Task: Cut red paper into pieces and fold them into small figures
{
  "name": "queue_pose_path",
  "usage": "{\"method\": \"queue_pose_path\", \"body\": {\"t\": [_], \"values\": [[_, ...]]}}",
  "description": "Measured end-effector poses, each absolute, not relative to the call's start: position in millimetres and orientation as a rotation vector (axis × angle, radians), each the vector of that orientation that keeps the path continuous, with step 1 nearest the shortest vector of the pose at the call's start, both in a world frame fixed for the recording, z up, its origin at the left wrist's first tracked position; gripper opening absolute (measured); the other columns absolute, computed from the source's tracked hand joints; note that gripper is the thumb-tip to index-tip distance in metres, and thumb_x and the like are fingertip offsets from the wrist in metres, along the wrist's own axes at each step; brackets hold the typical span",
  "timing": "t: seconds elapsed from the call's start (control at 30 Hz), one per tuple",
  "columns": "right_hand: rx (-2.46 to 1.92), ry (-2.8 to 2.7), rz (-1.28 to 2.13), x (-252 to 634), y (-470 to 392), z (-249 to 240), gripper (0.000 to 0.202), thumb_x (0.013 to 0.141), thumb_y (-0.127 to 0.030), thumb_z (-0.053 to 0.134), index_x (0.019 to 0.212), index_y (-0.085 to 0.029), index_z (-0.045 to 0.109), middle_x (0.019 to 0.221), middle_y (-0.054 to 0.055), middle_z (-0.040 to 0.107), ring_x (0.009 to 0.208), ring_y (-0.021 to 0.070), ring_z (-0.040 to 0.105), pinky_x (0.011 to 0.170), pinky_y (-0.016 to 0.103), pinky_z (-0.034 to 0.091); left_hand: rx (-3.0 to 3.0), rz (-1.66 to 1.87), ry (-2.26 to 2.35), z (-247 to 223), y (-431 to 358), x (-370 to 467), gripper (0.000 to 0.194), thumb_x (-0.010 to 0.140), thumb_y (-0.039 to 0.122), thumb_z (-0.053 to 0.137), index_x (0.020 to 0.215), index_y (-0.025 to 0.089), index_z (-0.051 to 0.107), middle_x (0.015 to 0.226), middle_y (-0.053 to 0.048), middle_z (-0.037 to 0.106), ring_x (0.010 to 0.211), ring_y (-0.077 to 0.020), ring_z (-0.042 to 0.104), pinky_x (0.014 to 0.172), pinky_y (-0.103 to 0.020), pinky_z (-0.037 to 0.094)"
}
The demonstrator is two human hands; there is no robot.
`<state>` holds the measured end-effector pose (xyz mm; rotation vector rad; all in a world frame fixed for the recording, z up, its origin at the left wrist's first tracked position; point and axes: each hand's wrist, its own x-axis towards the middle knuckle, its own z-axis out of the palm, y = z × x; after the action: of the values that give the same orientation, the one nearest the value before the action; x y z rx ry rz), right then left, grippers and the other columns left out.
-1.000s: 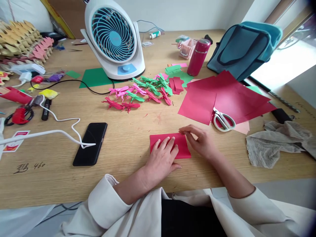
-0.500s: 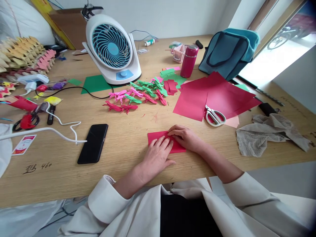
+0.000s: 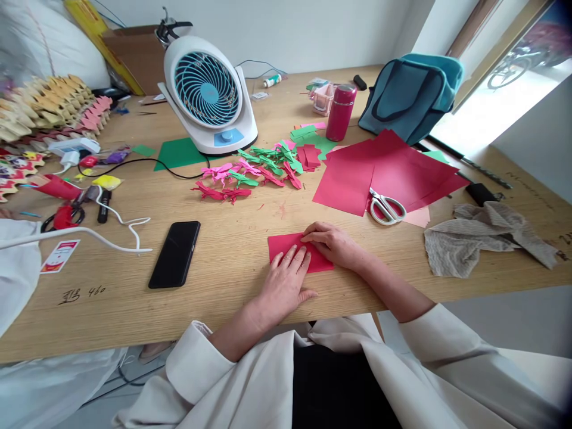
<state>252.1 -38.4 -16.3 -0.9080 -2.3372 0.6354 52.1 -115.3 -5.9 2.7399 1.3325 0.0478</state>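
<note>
Handwritten in black on the light-brown wooden table [image 3: 232, 238] is the number "460" [image 3: 97, 291]; the characters beside it are unclear. More handwriting [image 3: 529, 186] at the table's right is too faint to read. The red-and-white rectangular card [image 3: 60, 257] bears illegible print.

The sole view looks forward and down from the wearer's head, close above and behind both hands [image 3: 286, 285].
</note>
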Motion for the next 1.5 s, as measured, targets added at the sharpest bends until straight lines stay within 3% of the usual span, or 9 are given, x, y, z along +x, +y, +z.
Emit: {"method": "queue_pose_path", "body": {"t": [0.43, 0.73, 1.2, 1.3, 1.43, 1.5], "values": [[-0.864, -2.350, 0.586, 252, -37, -20, 0.035, 0.089, -0.003, 0.046, 0.110, -0.019, 0.069, 0.110, 0.011, 0.064, 0.102, 0.0210, 0.062, 0.092, 0.036, 0.050, 2.690, -0.083, 1.376, -12, -125, 53, 0.097, 0.083, 0.072, 0.046, 0.153, 0.008, 0.025, 0.159, -0.019, 0.025, 0.149, -0.0314, 0.019, 0.119, -0.050, 0.021], [-0.861, -2.374, 0.581, 252, -36, -18, 0.034, 0.089, -0.003, 0.047, 0.110, -0.019, 0.068, 0.109, 0.011, 0.063, 0.101, 0.0218, 0.062, 0.091, 0.037, 0.050, 2.636, -0.088, 1.349, -11, -125, 53, 0.098, 0.083, 0.072, 0.046, 0.153, 0.008, 0.023, 0.160, -0.020, 0.021, 0.149, -0.0336, 0.016, 0.118, -0.053, 0.019], [-0.811, -2.349, 0.613, 255, -32, -20, 0.041, 0.086, 0.001, 0.042, 0.111, -0.021, 0.068, 0.109, 0.010, 0.063, 0.102, 0.0211, 0.062, 0.090, 0.036, 0.051, 2.600, -0.026, 1.287, -11, -125, 52, 0.087, 0.080, 0.070, 0.054, 0.152, 0.029, 0.029, 0.162, -0.019, 0.016, 0.149, -0.0400, 0.013, 0.112, -0.066, 0.018], [-0.797, -2.349, 0.613, 255, -32, -21, 0.044, 0.084, 0.003, 0.041, 0.111, -0.021, 0.068, 0.110, 0.010, 0.063, 0.102, 0.0209, 0.062, 0.090, 0.036, 0.051, 2.629, -0.049, 1.272, -11, -126, 54, 0.095, 0.078, 0.074, 0.051, 0.153, 0.022, 0.027, 0.161, -0.020, 0.017, 0.149, -0.0388, 0.014, 0.114, -0.064, 0.017], [-0.793, -2.353, 0.615, 256, -31, -23, 0.045, 0.083, 0.004, 0.041, 0.111, -0.020, 0.068, 0.111, 0.010, 0.063, 0.102, 0.0209, 0.062, 0.090, 0.036, 0.051, 2.691, -0.069, 1.160, -14, -128, 57, 0.104, 0.080, 0.078, 0.042, 0.153, 0.007, 0.023, 0.161, -0.019, 0.018, 0.150, -0.0308, 0.012, 0.120, -0.050, 0.015], [-0.800, -2.356, 0.619, 256, -31, -23, 0.044, 0.084, 0.004, 0.041, 0.110, -0.019, 0.068, 0.111, 0.011, 0.063, 0.102, 0.0210, 0.062, 0.090, 0.036, 0.051, 2.689, -0.068, 1.156, -15, -130, 60, 0.106, 0.079, 0.080, 0.039, 0.153, 0.005, 0.021, 0.161, -0.020, 0.017, 0.150, -0.0312, 0.011, 0.120, -0.050, 0.014]]}}
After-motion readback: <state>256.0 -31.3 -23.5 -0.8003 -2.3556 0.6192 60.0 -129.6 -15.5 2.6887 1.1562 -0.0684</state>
